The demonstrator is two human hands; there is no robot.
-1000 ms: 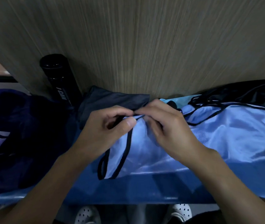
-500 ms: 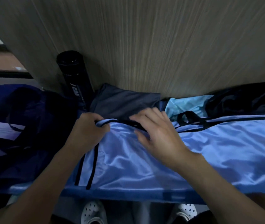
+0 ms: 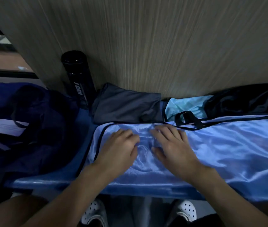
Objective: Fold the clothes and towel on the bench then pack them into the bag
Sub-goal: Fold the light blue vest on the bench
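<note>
Fingers [image 3: 127, 136] of the left hand [image 3: 119, 151] and right hand [image 3: 176, 149] lie flat and splayed, gripping nothing, pressing the shiny light-blue black-trimmed garment [image 3: 228, 145] laid along the blue bench [image 3: 48, 181]; it looks light, limp, slippery; pinching its black-edged hems should hold best.

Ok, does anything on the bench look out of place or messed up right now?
Nothing spilled or damaged. The light blue garment is rumpled between the left hand and right hand, which press flat on it, and its right part seems to hang over the bench front edge. The black bottle stands upright.
</note>
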